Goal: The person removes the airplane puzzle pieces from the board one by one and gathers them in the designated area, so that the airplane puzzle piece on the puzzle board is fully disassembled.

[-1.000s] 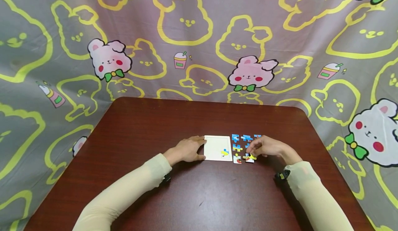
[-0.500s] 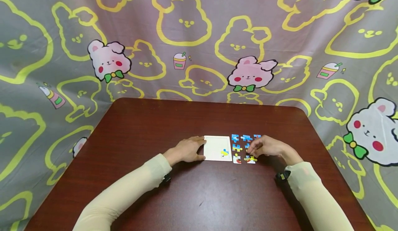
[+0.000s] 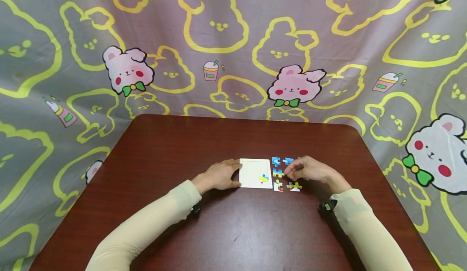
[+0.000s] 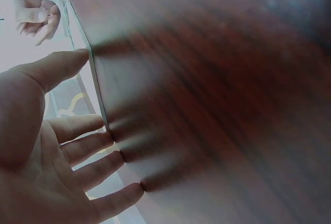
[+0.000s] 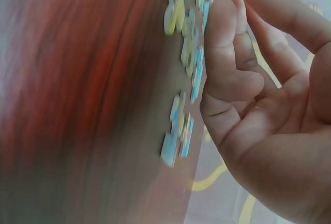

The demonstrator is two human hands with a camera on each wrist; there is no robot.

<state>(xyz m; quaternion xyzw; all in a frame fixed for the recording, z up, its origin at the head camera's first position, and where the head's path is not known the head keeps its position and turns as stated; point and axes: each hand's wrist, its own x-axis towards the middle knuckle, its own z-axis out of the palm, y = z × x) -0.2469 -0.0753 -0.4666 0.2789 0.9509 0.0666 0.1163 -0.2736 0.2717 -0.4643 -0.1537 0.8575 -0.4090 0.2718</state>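
My left hand (image 3: 219, 175) rests at the left edge of a cream puzzle board (image 3: 251, 174). In the left wrist view its fingers are extended, with the thumb tip right at the board's edge. One yellow and blue puzzle piece (image 3: 264, 179) lies in the board's lower right corner. Over the loose pieces right of the board is my right hand (image 3: 306, 169), fingers bent and fingertips close together beside a blue and yellow piece (image 3: 278, 173). I cannot tell whether the right fingertips pinch a piece. Some pieces are hidden under this hand.
Blue pieces (image 3: 276, 161) lie in the far row. Nearer me are a white and red piece (image 3: 278, 187) and a yellow and red piece (image 3: 294, 186). All lie on a brown wooden table (image 3: 204, 141), backed by a patterned curtain (image 3: 233, 60).
My right hand has shifted up and left, off the nearer right piece toward the middle row. The yellow and red piece now shows more fully. The left hand and board stay in place.
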